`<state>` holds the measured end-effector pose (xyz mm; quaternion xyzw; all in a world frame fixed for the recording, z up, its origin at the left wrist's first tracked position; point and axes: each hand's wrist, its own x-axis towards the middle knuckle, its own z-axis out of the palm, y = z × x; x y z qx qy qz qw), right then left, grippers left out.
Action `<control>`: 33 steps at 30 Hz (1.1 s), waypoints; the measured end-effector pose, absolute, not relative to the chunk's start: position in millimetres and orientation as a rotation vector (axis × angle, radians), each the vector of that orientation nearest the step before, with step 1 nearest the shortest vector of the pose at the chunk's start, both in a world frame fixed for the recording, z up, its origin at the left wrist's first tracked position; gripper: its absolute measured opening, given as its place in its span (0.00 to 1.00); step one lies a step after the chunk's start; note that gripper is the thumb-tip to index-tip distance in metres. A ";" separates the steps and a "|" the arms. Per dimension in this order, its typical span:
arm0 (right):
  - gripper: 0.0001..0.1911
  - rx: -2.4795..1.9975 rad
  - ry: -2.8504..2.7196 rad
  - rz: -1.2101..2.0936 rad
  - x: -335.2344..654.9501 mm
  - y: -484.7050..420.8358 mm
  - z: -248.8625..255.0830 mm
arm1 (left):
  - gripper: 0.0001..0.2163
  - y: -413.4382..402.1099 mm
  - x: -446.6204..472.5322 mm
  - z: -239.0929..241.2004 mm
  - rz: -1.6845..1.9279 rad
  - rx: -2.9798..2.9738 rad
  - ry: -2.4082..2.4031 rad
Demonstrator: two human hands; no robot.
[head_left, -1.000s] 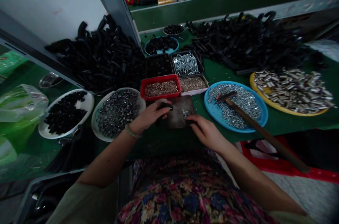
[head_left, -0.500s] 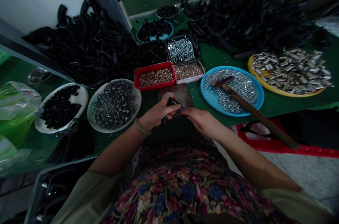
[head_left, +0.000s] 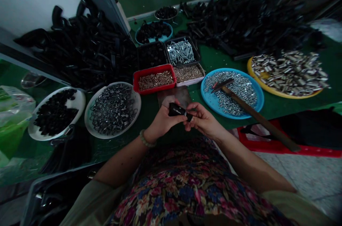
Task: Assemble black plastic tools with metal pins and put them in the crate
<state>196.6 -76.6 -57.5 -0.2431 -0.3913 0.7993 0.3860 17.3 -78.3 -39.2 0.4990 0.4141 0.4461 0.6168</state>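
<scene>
My left hand [head_left: 163,119] is closed around a black plastic piece [head_left: 176,110] with small pale lettering on it. The fingers of my right hand [head_left: 204,119] are bent round the piece's right end, where a thin bright ring and a dark tip show. Both hands meet in front of my body, just over the near edge of a flat metal plate [head_left: 175,95]. Exactly what the right fingertips pinch is partly hidden.
Beyond the plate stand a red tray [head_left: 154,91] of copper-coloured rivets and a black tray of screws [head_left: 181,51]. A hammer [head_left: 248,112] lies across a blue dish [head_left: 208,103] of small metal parts. Black handles [head_left: 88,44] are heaped at the left, with more at the back right.
The black piece has turned in my left hand so its lettered side and right end show. My right hand has moved closer, its fingers now around that end.
</scene>
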 end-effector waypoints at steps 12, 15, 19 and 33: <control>0.16 -0.834 -1.272 1.849 179.2 -62.5 -47.5 | 0.37 -75.6 -6.3 -29.7 0.936 1.521 1.165; 0.10 -0.948 -1.875 1.400 176.1 -10.1 -34.6 | 0.37 -60.6 -18.2 -31.9 0.833 1.761 1.351; 0.07 -1.040 -2.600 0.451 131.8 77.2 -25.1 | 0.35 -38.0 -7.5 -51.9 0.369 2.340 1.392; 0.14 -1.136 -2.750 0.223 89.9 121.1 -38.1 | 0.24 -51.1 1.3 -86.6 0.508 2.422 1.543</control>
